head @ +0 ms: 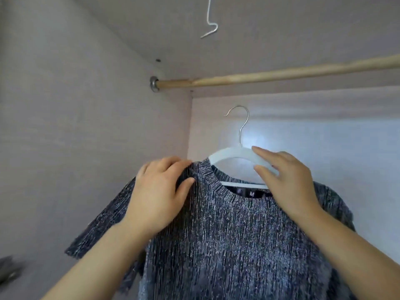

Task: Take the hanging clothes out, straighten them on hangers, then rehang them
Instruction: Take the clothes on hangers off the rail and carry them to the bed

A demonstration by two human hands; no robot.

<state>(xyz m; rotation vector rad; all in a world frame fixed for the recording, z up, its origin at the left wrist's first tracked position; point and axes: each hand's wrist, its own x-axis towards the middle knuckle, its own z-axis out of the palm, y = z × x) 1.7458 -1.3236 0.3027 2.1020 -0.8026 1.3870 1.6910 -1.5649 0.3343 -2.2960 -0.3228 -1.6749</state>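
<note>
I look up into a pale wardrobe. A wooden rod (281,72) runs from a metal bracket (154,84) at 11 o'clock out to the frame edge at 2 o'clock. Just right of centre a white hanger (229,155) is held up, its metal hook below the rod and not touching it. A dark blue-grey knitted sweater (227,234) with short sleeves hangs on it and fills the view from centre down to 6 o'clock; a label (251,194) inside the collar reads M. My left hand (160,191), near 8 o'clock of centre, lies over the sweater's shoulder with fingers curled, thumb and fingertips pinching the knit beside the collar. My right hand (287,180), near 4 o'clock of centre, grips the hanger's arm, forefinger above it and thumb below. At 12 o'clock a thin white wire hook (211,27) dangles from the top edge.
</note>
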